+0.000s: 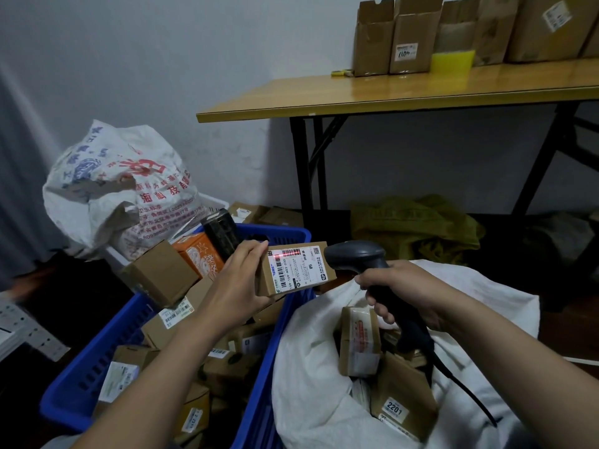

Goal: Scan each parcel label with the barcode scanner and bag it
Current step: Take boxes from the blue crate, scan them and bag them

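While a red scan line lay across its label (304,265), the parcel (291,273), one small cardboard box, was held near frame centre, over the far end of the blue crate (97,361).

- Left hand (241,280): fingers curled round the parcel's 9 o'clock end, label face up.
- Right hand (405,293): fingers wrapped round the grip of the barcode scanner (359,257). The scanner head was just beside the parcel at its 3 o'clock, aimed at the label.
- White bag (308,367): at 5 o'clock, mouth open, labelled boxes inside, one marked 2201.
- Blue crate: at 7 o'clock, heaped with cardboard parcels.
- Printed white sack (120,186): at 10 o'clock.
- Wooden table (389,95): at 1 o'clock, bearing opened cartons (405,37).
- Green sack (411,228): on the floor beneath the table.
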